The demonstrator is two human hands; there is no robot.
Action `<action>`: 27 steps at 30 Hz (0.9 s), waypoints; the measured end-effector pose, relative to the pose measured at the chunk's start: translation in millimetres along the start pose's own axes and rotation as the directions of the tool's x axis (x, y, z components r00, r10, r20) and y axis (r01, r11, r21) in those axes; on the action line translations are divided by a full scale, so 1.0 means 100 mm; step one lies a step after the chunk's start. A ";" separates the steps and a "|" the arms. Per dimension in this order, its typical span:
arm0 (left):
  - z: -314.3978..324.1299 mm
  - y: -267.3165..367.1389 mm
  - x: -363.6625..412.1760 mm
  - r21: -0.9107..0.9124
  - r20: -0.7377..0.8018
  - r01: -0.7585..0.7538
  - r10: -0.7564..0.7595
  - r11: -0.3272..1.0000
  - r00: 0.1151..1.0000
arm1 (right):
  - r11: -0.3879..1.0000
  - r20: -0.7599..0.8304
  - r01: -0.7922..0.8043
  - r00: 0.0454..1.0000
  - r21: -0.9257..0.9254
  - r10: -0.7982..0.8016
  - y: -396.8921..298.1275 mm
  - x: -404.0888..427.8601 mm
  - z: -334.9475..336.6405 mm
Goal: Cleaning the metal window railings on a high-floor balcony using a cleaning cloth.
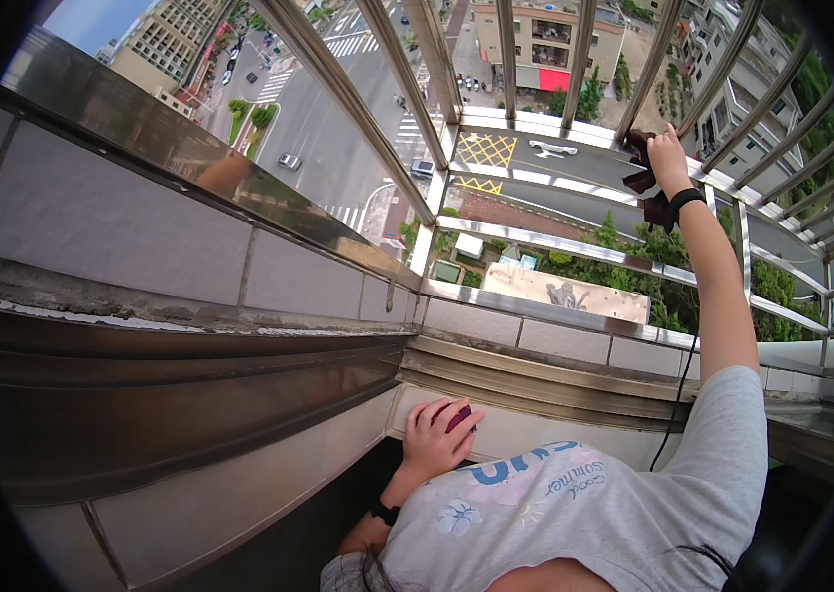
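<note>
My right arm reaches out to a stainless steel window guard. At its top rail (594,139), my right hand (667,157) grips a dark brown cloth (640,180), whose folds hang below the rail beside my wrist. Low in the picture, my left hand (437,440) rests on the pale tiled sill (528,436), close to my shirt. Its fingers curl over a small purple object (459,419), mostly hidden under the hand, so I cannot tell its kind. Each wrist wears a black band.
Upright metal bars (507,59) rise from the guard, with a street (328,126) and trees far below. A window track (535,370) runs along the sill. On the left stands a brown metal frame (165,377). A thin black cord (677,407) hangs near my right arm.
</note>
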State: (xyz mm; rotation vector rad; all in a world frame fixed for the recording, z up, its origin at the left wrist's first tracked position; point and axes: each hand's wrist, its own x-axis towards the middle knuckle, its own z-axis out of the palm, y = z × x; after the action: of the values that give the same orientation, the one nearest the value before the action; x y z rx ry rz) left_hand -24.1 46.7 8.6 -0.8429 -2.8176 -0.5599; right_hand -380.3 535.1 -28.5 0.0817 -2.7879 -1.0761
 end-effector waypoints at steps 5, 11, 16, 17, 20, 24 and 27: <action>0.00 -0.01 -0.02 0.000 -0.005 -0.002 0.002 1.000 1.000 | 0.997 -0.058 0.020 0.998 0.069 -0.016 0.03 -0.03 0.02; 0.03 -0.02 -0.02 0.006 -0.016 -0.019 0.019 1.000 1.000 | 0.965 -0.171 0.059 0.985 0.254 -0.016 0.03 -0.26 -0.07; 0.04 -0.04 -0.04 0.013 -0.026 -0.034 0.034 0.999 0.999 | 0.752 -0.014 0.040 0.999 0.657 -0.041 0.20 -0.53 -0.44; 0.04 -0.04 -0.04 0.016 -0.028 -0.031 0.031 0.999 0.999 | 0.729 0.034 -0.010 0.999 0.685 -0.017 0.24 -0.58 -0.47; 0.04 -0.04 -0.02 0.009 -0.036 -0.047 0.047 0.999 0.998 | 0.608 0.119 -0.219 0.972 0.763 0.202 0.48 -0.85 -0.35; 0.06 -0.04 -0.01 -0.021 -0.060 -0.061 0.059 0.998 0.996 | 0.734 0.160 -0.338 0.939 0.589 0.304 0.72 -1.26 -0.07; 0.06 -0.05 -0.03 -0.014 -0.064 -0.050 0.049 0.999 0.997 | 0.786 0.344 -0.425 0.894 0.449 0.287 0.74 -1.46 0.10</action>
State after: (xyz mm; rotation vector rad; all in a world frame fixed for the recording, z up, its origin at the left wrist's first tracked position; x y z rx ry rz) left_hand -24.5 43.8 1.3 -0.8784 -2.7306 -0.5911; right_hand -237.1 612.4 -3.9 -0.5541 -3.0594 -0.2414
